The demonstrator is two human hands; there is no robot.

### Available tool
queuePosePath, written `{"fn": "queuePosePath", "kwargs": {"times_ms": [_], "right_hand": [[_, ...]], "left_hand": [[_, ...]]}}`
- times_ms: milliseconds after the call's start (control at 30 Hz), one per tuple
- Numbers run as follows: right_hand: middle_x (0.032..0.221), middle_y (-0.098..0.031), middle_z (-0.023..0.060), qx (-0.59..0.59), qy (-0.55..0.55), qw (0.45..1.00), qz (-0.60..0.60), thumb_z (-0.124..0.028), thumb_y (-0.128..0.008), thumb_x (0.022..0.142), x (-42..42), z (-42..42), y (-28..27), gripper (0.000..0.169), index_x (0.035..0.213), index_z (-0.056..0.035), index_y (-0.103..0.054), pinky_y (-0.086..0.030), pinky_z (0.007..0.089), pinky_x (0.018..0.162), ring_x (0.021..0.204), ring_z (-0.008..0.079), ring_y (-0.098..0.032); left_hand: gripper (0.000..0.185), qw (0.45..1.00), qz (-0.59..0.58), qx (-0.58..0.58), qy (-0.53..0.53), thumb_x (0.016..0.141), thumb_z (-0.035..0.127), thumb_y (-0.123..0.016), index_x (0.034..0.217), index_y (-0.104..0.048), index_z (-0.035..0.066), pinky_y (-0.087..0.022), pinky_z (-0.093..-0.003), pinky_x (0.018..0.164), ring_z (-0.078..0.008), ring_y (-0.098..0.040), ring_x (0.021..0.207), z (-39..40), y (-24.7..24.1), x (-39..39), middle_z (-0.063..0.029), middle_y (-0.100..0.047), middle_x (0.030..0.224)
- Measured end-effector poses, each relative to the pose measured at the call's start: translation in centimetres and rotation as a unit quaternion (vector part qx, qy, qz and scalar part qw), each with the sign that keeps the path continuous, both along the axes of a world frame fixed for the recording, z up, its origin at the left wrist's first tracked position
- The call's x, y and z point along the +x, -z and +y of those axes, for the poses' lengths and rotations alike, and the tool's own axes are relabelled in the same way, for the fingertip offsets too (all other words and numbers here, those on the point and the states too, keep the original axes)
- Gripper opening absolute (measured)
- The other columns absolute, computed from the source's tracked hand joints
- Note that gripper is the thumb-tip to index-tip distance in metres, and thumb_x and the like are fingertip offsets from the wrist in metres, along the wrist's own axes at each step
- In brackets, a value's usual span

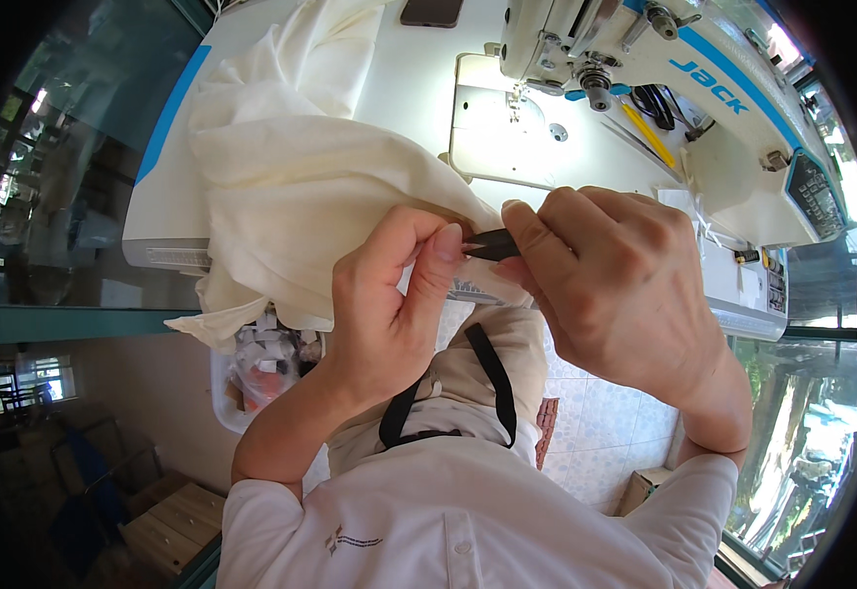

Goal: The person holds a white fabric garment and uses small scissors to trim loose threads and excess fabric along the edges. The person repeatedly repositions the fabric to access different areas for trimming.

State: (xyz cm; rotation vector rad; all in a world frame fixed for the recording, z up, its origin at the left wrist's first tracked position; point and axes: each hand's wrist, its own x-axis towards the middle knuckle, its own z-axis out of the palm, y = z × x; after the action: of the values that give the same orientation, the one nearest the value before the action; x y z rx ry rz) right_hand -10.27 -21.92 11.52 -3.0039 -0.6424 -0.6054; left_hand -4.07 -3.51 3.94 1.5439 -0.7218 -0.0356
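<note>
Cream fabric [303,169] lies in folds over the left half of the sewing table and hangs past its front edge. At the fabric's right end, my left hand [399,287] pinches something small between thumb and forefinger, probably the fabric's edge. My right hand [612,280] is closed around small dark thread snips [493,244]. Their pointed blades face left, slightly parted, with the tips at my left thumb. The handle is hidden inside my right hand.
A Jack sewing machine [708,81] stands at the back right, its needle plate [498,136] lit. Under its arm lie a yellow-handled tool [647,134] and tweezers [642,151]. A phone [431,11] lies at the back. A white bin of scraps [226,397] stands below left.
</note>
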Motion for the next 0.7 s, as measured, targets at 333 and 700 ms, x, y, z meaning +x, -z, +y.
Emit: {"fn": "queuePosePath", "kwargs": {"times_ms": [333, 700], "right_hand": [[0.070, -0.056, 0.0053, 0.099, 0.027, 0.995, -0.004, -0.016, -0.073, 0.081, -1.2, -1.0, 0.2, 0.021, 0.095, -0.0010, -0.069, -0.044, 0.0345, 0.051, 0.059, 0.0217, -0.058], [0.073, -0.059, 0.0004, 0.566, 0.208, 0.783, 0.152, -0.027, -0.076, 0.089, -5.1, -1.4, 5.8, 0.034, 0.100, 0.0038, -0.067, -0.039, 0.0211, 0.058, 0.065, 0.0053, -0.047]], "left_hand": [[0.020, 0.995, 0.081, -0.046, -0.024, 0.105, 0.015, -0.053, 0.104, -0.060, -0.004, -0.050, -0.0228, 0.065, -0.0098, -0.062, 0.069, 1.3, -0.3, -0.3, -0.0096, -0.070, 0.091], [0.023, 0.957, 0.277, -0.003, 0.082, 0.104, 0.020, -0.057, 0.103, -0.062, -0.003, -0.042, -0.0220, 0.046, -0.0081, -0.053, 0.054, 0.4, -0.9, -1.3, -0.0064, -0.064, 0.079]]}}
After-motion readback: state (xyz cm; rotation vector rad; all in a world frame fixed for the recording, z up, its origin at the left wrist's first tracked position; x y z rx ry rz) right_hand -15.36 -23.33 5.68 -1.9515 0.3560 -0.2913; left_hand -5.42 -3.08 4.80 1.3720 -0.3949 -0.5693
